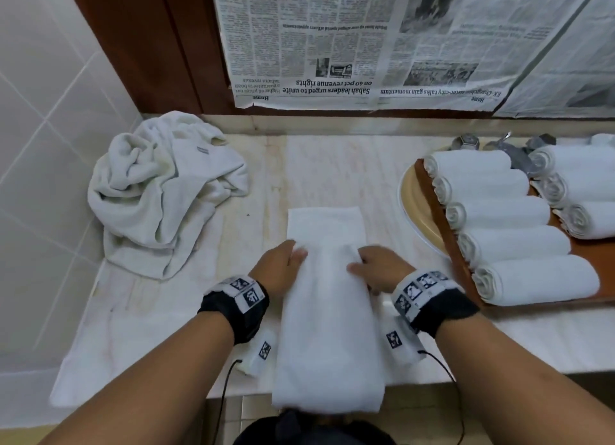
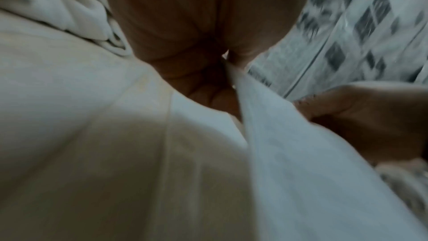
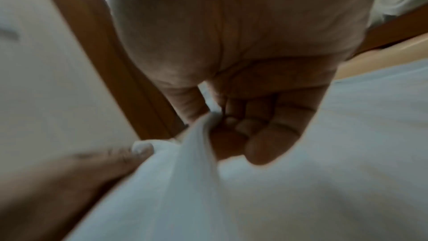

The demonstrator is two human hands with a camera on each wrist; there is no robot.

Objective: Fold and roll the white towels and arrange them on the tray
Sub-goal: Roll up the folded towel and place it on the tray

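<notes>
Pinching opposite long edges of a folded white towel (image 1: pixel 327 298) on the marble counter (image 1: pixel 332 165), left hand (image 1: pixel 278 268) and right hand (image 1: pixel 379 271) finish folding; rolling likely comes next, toward the tray (image 1: pixel 432 191) of rolled towels (image 1: pixel 512 241).

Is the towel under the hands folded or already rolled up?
Folded, not rolled: the towel lies as a flat, narrow strip on the counter. Both the left hand and right hand grip its edges.
</notes>
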